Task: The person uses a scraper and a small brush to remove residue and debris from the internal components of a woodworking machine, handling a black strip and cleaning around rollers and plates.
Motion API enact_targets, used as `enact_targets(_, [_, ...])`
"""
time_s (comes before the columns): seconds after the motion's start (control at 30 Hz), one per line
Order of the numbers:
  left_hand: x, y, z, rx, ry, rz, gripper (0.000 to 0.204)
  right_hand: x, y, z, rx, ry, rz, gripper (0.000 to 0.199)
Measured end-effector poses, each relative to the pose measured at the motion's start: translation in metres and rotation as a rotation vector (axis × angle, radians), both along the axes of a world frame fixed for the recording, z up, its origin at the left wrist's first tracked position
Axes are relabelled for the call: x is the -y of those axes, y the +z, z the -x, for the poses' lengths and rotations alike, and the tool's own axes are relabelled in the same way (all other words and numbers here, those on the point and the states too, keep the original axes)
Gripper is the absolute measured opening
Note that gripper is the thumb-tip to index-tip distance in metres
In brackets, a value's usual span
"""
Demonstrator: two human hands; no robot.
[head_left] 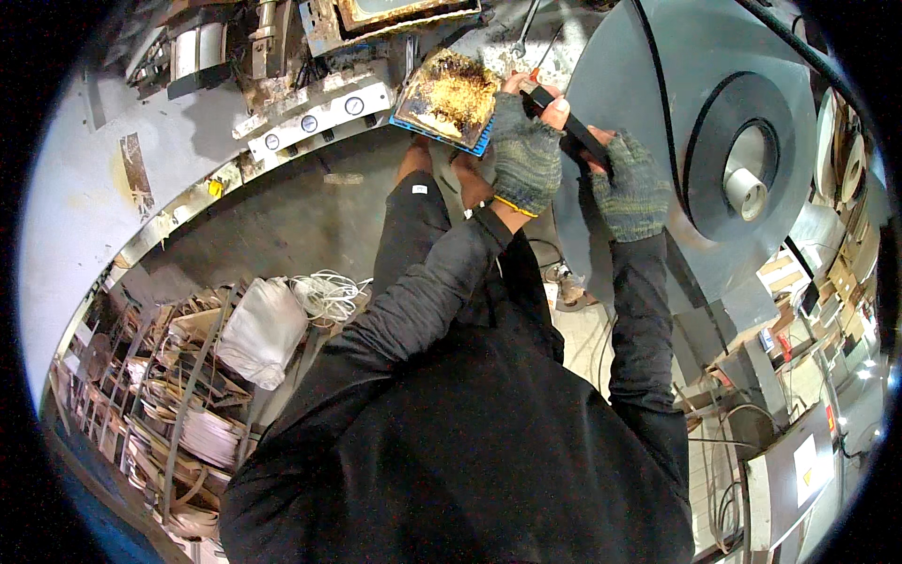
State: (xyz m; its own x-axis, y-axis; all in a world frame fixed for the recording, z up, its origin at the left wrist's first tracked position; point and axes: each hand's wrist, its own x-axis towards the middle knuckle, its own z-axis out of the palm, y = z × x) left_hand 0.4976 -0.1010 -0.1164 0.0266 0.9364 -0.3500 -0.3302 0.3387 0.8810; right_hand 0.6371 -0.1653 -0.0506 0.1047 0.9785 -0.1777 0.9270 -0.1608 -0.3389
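Observation:
A dark strip (pixel 569 120) is held between my two hands in front of a large grey disc. Its upper left end is in the fingers of my left hand (pixel 529 160), closed with the thumb pressed against it. Lower down and to the right, my right hand (pixel 631 193) is closed on the strip's other end. Both hands wear grey knitted gloves that leave the fingertips bare. Left of my left hand sits a blue-edged tray (pixel 435 139) with yellowish, crumbly, brown-stained stuff in it.
The grey disc (pixel 615 85) with a round hub (pixel 747 188) fills the upper right. A machine edge with round gauges (pixel 309 123) curves along the left. Below it, a rack holds rolled strips (pixel 207 437), a white bag (pixel 263 334) and coiled white cord (pixel 329 295).

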Motion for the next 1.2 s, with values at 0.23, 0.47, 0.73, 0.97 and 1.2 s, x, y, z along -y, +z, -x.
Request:
enact_targets(0.23, [0.001, 0.002, -0.001, -0.008, 0.000, -0.025, 0.048, -0.001, -0.006, -0.005, -0.055, 0.003, -0.039, 0.046])
enact_targets(0.47, [0.003, 0.000, -0.003, -0.054, 0.013, -0.066, 0.055, -0.004, -0.008, -0.007, -0.032, 0.054, -0.058, 0.043])
enact_targets(0.73, [0.010, -0.006, -0.012, -0.131, 0.100, -0.042, 0.058, 0.000, -0.011, -0.005, -0.035, 0.042, -0.037, 0.040])
enact_targets(0.97, [0.008, -0.001, -0.010, -0.150, 0.085, -0.008, 0.061, 0.000, -0.012, -0.002, -0.031, 0.042, -0.061, 0.038])
enact_targets(1.2, [0.008, -0.004, -0.010, -0.195, 0.075, -0.004, 0.061, -0.003, -0.011, -0.003, -0.054, 0.066, -0.078, 0.039])
